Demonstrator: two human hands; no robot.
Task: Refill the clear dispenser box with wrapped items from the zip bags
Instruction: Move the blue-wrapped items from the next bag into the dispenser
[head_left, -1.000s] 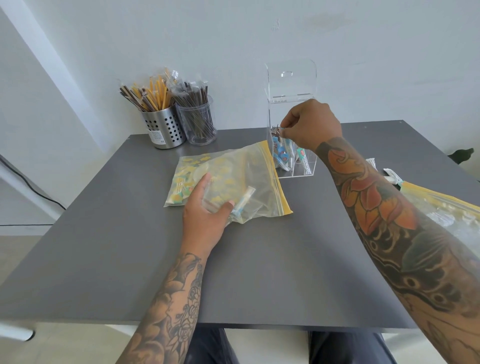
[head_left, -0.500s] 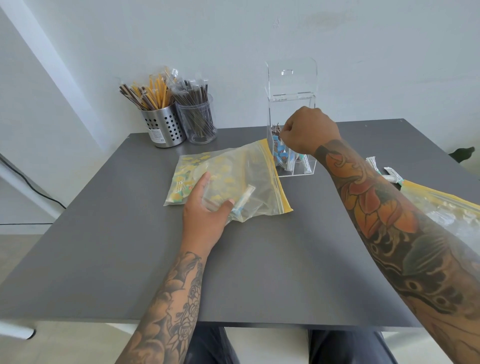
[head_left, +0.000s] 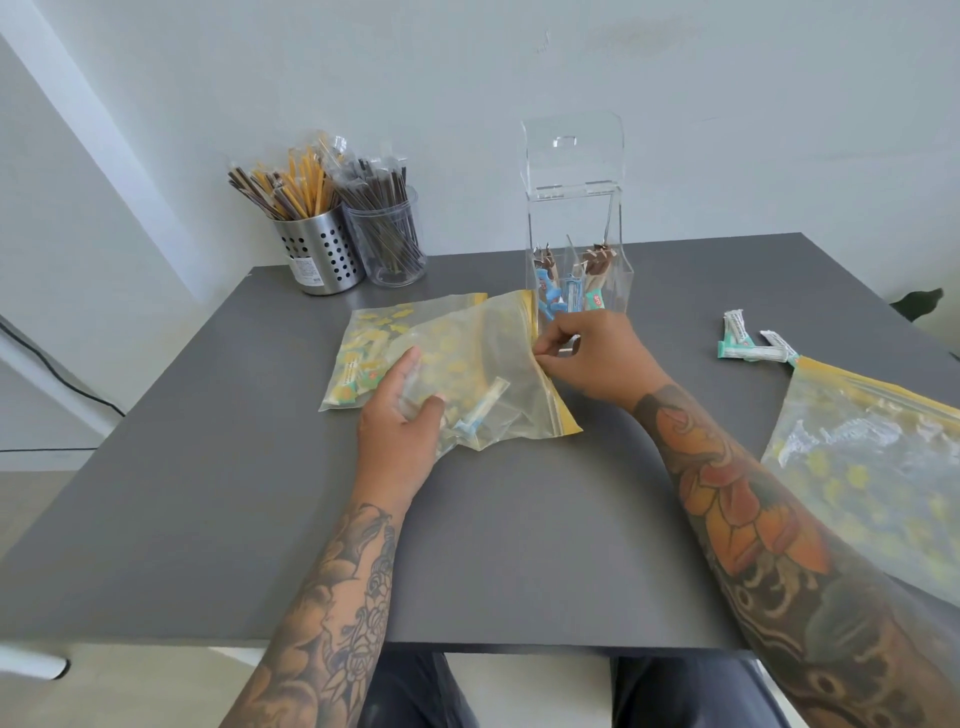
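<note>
A clear dispenser box (head_left: 575, 218) stands at the back of the grey table (head_left: 519, 545) with its lid tipped up; several wrapped items lie in its lower part. In front of it lies a zip bag (head_left: 467, 358) with a yellow seal and a few wrapped items inside. My left hand (head_left: 400, 431) rests flat on the bag's near side. My right hand (head_left: 592, 358) pinches the bag's yellow mouth edge. A second zip bag (head_left: 872, 467) lies at the right edge.
A perforated steel cup (head_left: 317, 254) and a clear cup (head_left: 387, 239), both full of wrapped sticks, stand at the back left by the wall. A few loose wrapped items (head_left: 753, 343) lie on the table at the right, near the second bag.
My right hand has left the top of the dispenser box and come down to the bag's mouth, which it now pinches. My left hand has stayed on the bag.
</note>
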